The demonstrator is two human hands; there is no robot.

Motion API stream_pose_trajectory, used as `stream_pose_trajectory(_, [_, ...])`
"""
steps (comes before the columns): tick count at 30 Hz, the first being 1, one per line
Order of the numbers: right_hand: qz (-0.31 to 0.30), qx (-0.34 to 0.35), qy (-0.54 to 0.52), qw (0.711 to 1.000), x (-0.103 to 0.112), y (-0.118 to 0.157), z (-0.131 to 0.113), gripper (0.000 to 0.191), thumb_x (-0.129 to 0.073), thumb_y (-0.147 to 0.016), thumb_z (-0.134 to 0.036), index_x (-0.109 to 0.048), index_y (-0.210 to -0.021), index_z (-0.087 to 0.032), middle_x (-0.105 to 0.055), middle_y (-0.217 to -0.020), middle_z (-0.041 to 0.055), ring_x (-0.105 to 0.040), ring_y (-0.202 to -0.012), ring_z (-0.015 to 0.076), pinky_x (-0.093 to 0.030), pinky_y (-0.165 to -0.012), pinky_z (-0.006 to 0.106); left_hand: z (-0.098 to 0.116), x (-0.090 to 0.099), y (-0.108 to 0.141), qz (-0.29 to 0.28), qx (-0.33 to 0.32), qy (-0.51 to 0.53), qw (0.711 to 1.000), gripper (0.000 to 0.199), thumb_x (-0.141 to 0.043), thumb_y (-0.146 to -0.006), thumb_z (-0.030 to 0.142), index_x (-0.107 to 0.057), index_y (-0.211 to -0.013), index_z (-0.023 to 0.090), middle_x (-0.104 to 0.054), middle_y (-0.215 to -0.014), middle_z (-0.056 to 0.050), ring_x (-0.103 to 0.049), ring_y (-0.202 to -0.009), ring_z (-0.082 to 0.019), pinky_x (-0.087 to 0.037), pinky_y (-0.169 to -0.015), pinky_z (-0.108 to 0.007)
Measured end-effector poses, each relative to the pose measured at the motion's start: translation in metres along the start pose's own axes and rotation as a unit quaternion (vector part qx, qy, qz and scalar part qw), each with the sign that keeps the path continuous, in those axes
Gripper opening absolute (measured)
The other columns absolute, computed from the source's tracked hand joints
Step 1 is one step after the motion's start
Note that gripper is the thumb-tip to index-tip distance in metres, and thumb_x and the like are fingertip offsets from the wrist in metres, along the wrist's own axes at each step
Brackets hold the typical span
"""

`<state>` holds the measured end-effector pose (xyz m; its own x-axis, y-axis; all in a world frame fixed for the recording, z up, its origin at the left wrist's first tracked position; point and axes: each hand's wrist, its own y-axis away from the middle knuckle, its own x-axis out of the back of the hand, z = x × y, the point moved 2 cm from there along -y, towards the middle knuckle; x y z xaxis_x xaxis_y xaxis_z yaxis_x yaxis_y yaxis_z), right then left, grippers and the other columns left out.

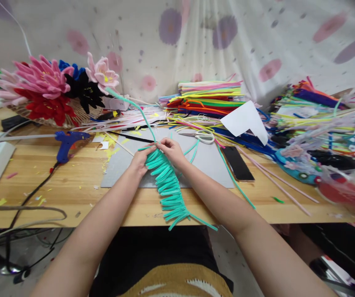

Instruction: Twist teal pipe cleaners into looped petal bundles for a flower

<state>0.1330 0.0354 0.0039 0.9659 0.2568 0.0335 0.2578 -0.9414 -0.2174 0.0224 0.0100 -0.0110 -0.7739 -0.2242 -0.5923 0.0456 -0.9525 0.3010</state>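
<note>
My left hand and my right hand meet above a grey cutting mat. Both pinch the upper end of a turquoise pipe cleaner that is folded into a long row of narrow loops. The looped strip hangs down toward the table's front edge, and a loose tail sticks out at its lower right. From between my fingers a single straight length rises up and to the left. The exact contact of the fingertips is partly hidden.
White-handled scissors lie on the mat's far side, near a phone. A blue glue gun rests on the left, its cord trailing. Behind are pipe cleaner bundles, fuzzy flowers and a white paper piece.
</note>
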Motion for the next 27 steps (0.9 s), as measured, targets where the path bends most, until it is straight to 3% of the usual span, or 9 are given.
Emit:
stream_pose_trajectory(3, [0.000,-0.059,-0.043,0.997,0.000,0.000,-0.003,0.022,-0.060,-0.064,-0.036,-0.049,-0.064,-0.017,-0.046,-0.057,-0.0057,-0.035,-0.050,0.0053,-0.029,-0.048,0.020,0.004,0.002,0.000,-0.032,0.011,-0.001,0.999,0.019,-0.070,-0.058,0.011,-0.063,-0.075,0.014,-0.063,-0.061,0.001,-0.055,-0.050,-0.008,-0.045,-0.051,-0.020])
stream_pose_trajectory(7, [-0.031,-0.054,-0.037,0.997,0.004,-0.001,-0.012,0.024,-0.063,-0.061,-0.038,-0.051,-0.064,-0.017,-0.049,-0.059,-0.0045,-0.036,-0.051,0.0051,-0.027,-0.047,0.020,0.005,0.001,0.002,-0.054,0.043,-0.005,0.998,0.012,-0.070,-0.064,0.019,-0.062,-0.071,0.013,-0.058,-0.055,0.002,-0.051,-0.045,-0.007,-0.042,-0.046,-0.019])
stream_pose_trajectory(12, [-0.048,-0.068,-0.039,0.996,0.007,0.000,-0.012,0.026,-0.066,-0.057,-0.038,-0.052,-0.061,-0.016,-0.050,-0.058,-0.0045,-0.034,-0.048,0.0042,-0.024,-0.045,0.020,0.005,-0.001,0.004,-0.048,0.043,0.009,0.998,0.013,-0.070,-0.062,0.015,-0.061,-0.071,0.013,-0.060,-0.057,0.002,-0.052,-0.046,-0.007,-0.041,-0.046,-0.019])
stream_pose_trajectory(18, [-0.019,-0.216,-0.114,0.970,0.004,-0.004,-0.009,0.009,-0.059,-0.059,-0.019,-0.051,-0.060,-0.016,-0.037,-0.046,-0.0074,-0.028,-0.042,0.0034,-0.015,-0.038,0.017,0.007,0.001,0.002,-0.050,0.040,-0.014,0.998,0.015,-0.071,-0.061,0.016,-0.059,-0.069,0.013,-0.059,-0.057,0.002,-0.053,-0.047,-0.008,-0.043,-0.047,-0.020])
stream_pose_trajectory(24, [-0.108,-0.331,-0.128,0.929,0.003,-0.017,-0.012,0.009,-0.054,-0.062,-0.011,-0.047,-0.056,-0.014,-0.039,-0.043,-0.0061,-0.021,-0.038,0.0024,-0.009,-0.034,0.016,0.008,-0.002,0.006,-0.071,0.035,-0.035,0.996,0.016,-0.071,-0.059,0.016,-0.059,-0.069,0.013,-0.059,-0.057,0.002,-0.054,-0.048,-0.007,-0.043,-0.049,-0.019])
stream_pose_trajectory(27, [-0.147,-0.350,-0.134,0.916,0.001,-0.018,-0.012,0.008,-0.055,-0.062,-0.011,-0.049,-0.058,-0.014,-0.044,-0.045,-0.0047,-0.023,-0.038,0.0026,-0.010,-0.034,0.016,0.008,-0.004,0.008,-0.083,0.029,-0.042,0.995,0.021,-0.073,-0.056,0.016,-0.058,-0.071,0.013,-0.061,-0.059,0.001,-0.056,-0.051,-0.008,-0.045,-0.051,-0.020])
